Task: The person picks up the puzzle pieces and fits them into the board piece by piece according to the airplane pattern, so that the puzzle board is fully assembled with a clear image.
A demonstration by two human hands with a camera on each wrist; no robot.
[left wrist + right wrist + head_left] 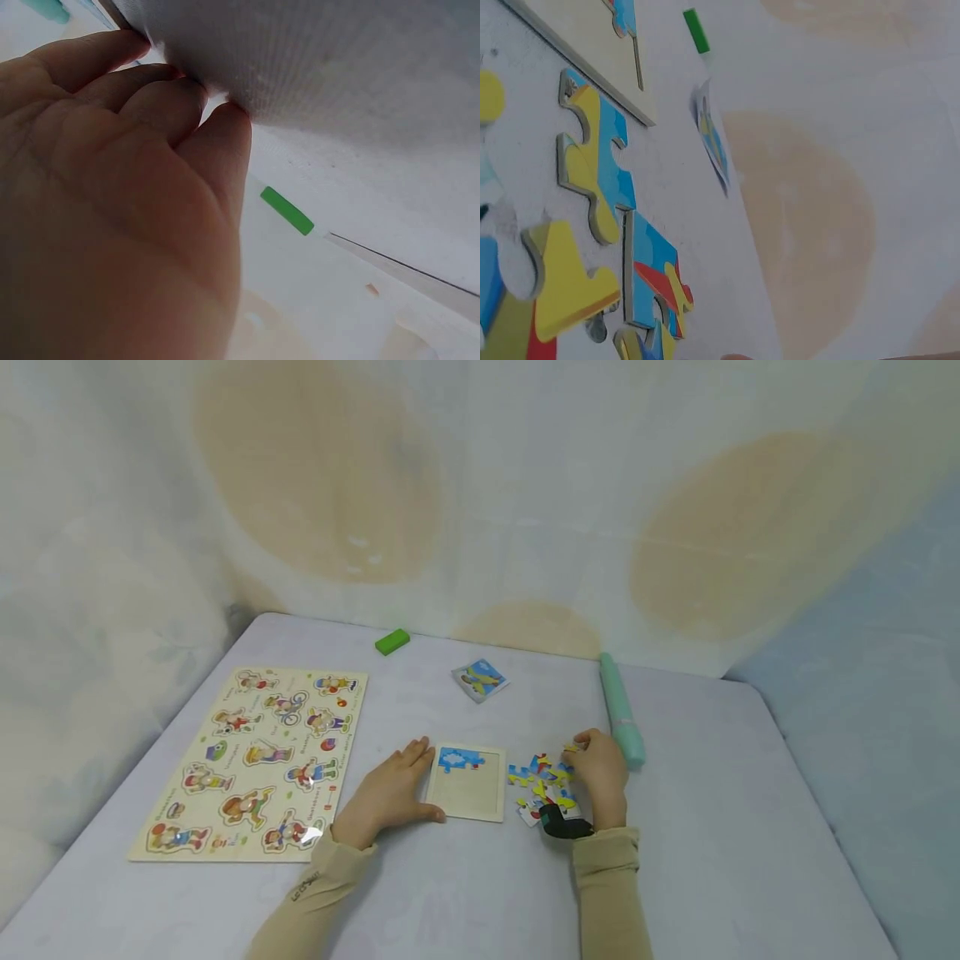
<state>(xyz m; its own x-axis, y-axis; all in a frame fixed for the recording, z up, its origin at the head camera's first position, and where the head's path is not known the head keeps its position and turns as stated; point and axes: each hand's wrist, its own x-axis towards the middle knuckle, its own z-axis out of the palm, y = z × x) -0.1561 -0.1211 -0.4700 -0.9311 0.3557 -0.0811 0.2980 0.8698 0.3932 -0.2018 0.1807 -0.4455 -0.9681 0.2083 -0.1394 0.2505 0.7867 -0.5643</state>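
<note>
A small square wooden puzzle tray (468,793) lies in front of me, with a few joined blue pieces (459,759) along its top edge. My left hand (390,795) rests at the tray's left side, thumb by the lower left corner. In the left wrist view its fingers (214,142) are gently bent against the pale table surface. Right of the tray spreads a pile of loose jigsaw pieces (542,783), some overlapping; a yellow-and-blue piece (611,165) shows closely in the right wrist view. Over the pile's right side, my right hand (603,774) pinches a small yellowish jigsaw piece (572,748).
A large wooden board with sports figures (247,760) lies to the left. Toward the back are a green block (392,642) and a picture card (481,681) with a yellow-and-blue design. A teal rolled or tube-like object (622,712) lies just beyond my right hand.
</note>
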